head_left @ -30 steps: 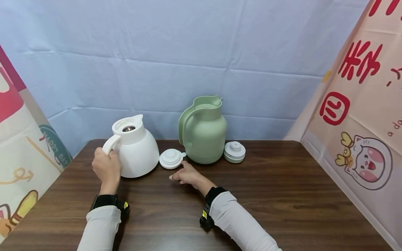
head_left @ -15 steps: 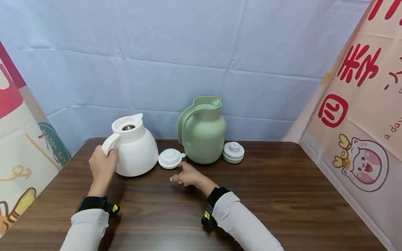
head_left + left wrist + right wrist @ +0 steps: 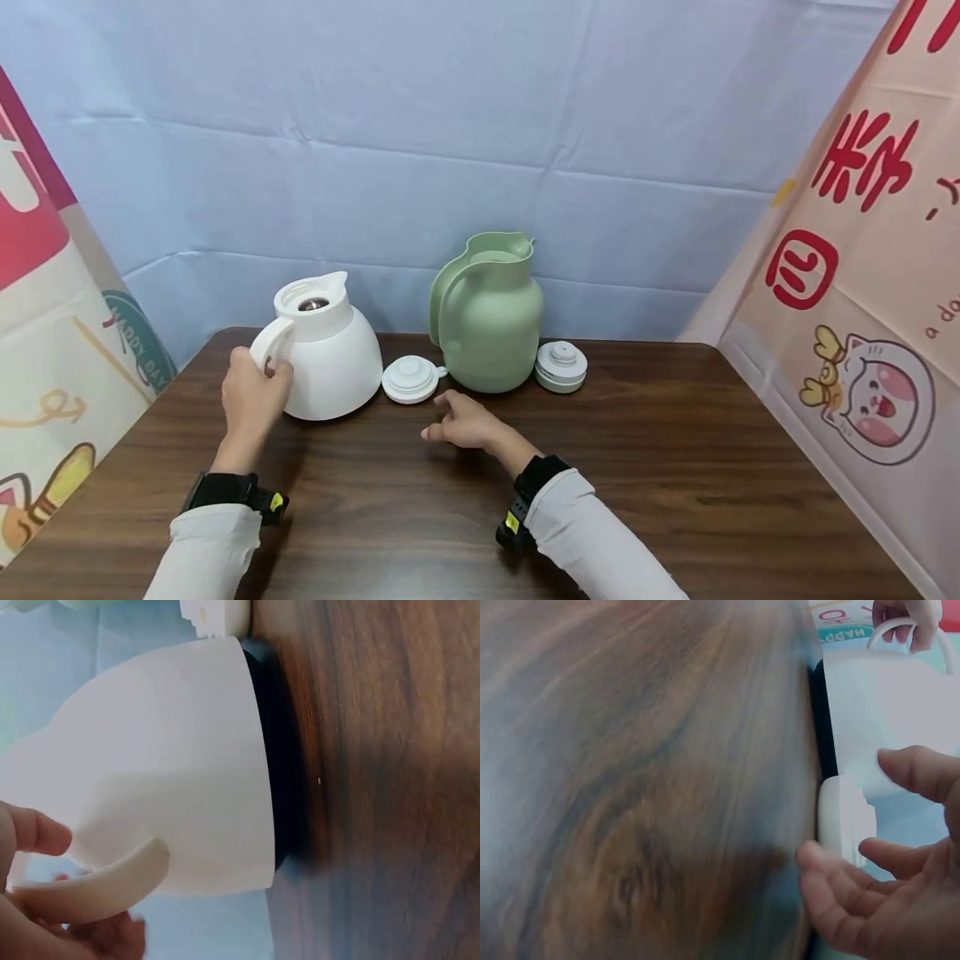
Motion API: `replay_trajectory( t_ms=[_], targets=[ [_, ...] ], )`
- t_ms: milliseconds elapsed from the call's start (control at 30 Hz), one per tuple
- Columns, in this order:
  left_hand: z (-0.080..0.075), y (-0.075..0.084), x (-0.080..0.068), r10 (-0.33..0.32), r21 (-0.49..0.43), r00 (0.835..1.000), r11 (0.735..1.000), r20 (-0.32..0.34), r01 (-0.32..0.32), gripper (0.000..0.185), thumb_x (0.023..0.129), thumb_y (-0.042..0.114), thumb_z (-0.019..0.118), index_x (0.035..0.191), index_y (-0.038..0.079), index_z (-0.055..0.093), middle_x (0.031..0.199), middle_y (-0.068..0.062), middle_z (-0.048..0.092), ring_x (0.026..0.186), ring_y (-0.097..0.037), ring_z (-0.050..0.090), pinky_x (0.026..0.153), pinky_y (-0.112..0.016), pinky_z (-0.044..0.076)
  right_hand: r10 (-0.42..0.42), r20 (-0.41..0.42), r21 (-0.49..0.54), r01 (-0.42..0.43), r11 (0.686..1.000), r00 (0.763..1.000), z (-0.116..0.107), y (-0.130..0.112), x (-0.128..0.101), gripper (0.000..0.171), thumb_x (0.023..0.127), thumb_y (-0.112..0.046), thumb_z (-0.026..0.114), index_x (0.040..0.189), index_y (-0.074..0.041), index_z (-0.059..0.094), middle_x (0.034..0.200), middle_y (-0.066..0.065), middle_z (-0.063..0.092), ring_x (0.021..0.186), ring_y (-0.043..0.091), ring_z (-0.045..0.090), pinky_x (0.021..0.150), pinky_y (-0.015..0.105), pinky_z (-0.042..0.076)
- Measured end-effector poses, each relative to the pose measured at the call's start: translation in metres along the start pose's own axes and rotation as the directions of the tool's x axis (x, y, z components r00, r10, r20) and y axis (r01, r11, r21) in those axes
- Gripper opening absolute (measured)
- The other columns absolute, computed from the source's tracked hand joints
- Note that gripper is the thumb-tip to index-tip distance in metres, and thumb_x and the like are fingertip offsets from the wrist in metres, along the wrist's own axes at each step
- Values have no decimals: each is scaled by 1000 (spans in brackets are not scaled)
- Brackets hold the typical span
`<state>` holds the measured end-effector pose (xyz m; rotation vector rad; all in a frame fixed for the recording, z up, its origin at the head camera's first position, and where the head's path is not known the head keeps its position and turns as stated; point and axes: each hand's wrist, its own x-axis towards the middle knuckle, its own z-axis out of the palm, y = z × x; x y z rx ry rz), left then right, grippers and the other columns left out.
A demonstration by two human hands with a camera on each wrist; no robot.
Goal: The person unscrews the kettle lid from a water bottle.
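Observation:
The white thermos jug [image 3: 330,367] stands lidless at the table's left, its metal-lined mouth uncovered. My left hand [image 3: 255,396] grips its handle [image 3: 105,889], the fingers curled round it while the thumb stays off the jug's body. A dark band shows under the jug's base in both wrist views. Next to the jug lies a white lid [image 3: 410,379] with a small tab. My right hand [image 3: 468,423] hovers just in front of that lid, holding nothing, its fingers loosely bent and apart. In the right wrist view, the lid [image 3: 844,821] appears beyond the fingertips.
A green jug [image 3: 491,333] stands behind the lid at the back of the wooden table [image 3: 675,467]. To its right lies a second round lid [image 3: 561,367], white above and green below. Pale blue cloth [image 3: 420,125] hangs behind; printed cloths [image 3: 847,333] flank both sides.
My right hand has drawn back from the lid, to the right and slightly nearer me. My left forearm has swung a little left, the hand still on the jug's handle.

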<state>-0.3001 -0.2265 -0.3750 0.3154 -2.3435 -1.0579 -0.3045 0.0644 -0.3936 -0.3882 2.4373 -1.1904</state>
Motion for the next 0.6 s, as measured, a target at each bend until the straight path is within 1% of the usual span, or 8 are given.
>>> replay_trajectory(
  t_ms=[67,133,200,267,333,400,467,600],
  targets=[
    [-2,1,-4,-24,33,999,999,39,23,38,83,15,52,105,-12,38,92,-27,43,81,-41,45,63,-51,37,-21,-12,-99,19,995,1000,-3,0,-5,58,85,-24,66,133,-1,43,104,11,55,95,24,55,78,38,44],
    [-2,2,-8,-40,70,998,997,55,36,47,82,17,54,112,-14,35,98,-29,38,84,-42,41,64,-52,35,-33,-14,-166,30,986,999,-6,1,-11,56,85,-26,66,131,-2,45,112,14,54,103,27,53,83,41,43],
    [-3,2,-15,-57,98,996,994,75,50,55,81,20,56,119,-13,32,103,-30,35,86,-42,38,63,-51,35,-38,-7,-200,36,979,999,-9,3,-17,54,85,-26,66,129,-2,46,116,15,54,107,29,52,85,42,42],
    [-2,3,-21,-60,106,995,993,78,52,60,80,21,57,123,-11,29,105,-30,32,87,-41,37,62,-49,34,-38,2,-220,37,975,999,-11,5,-23,53,85,-26,66,129,-2,47,119,16,54,110,30,51,87,43,42],
    [-1,4,-26,-64,112,993,992,97,54,67,79,21,58,129,-9,25,108,-31,32,88,-42,38,62,-49,35,-35,5,-240,35,970,999,-14,7,-29,53,85,-26,66,129,-2,47,120,17,54,112,31,50,89,44,41],
    [-2,5,-30,-84,120,987,990,136,68,76,79,22,59,135,-7,18,112,-33,31,90,-44,39,62,-52,36,-35,-1,-257,33,966,999,-16,8,-34,54,86,-26,66,129,-2,47,122,17,53,114,31,49,89,44,40],
    [-3,8,-33,-110,128,977,988,181,87,86,78,23,60,140,-5,7,116,-35,30,94,-48,40,66,-56,36,-36,-16,-270,31,962,999,-19,9,-39,53,86,-26,66,130,-2,47,123,17,53,114,31,49,89,45,40],
    [-2,14,-42,-151,148,956,982,252,116,103,79,25,63,142,-4,-13,121,-41,22,101,-55,36,72,-65,32,-46,-53,-299,28,954,998,-27,12,-49,54,87,-26,66,132,-4,46,124,18,51,114,33,47,89,47,40]
  ],
)
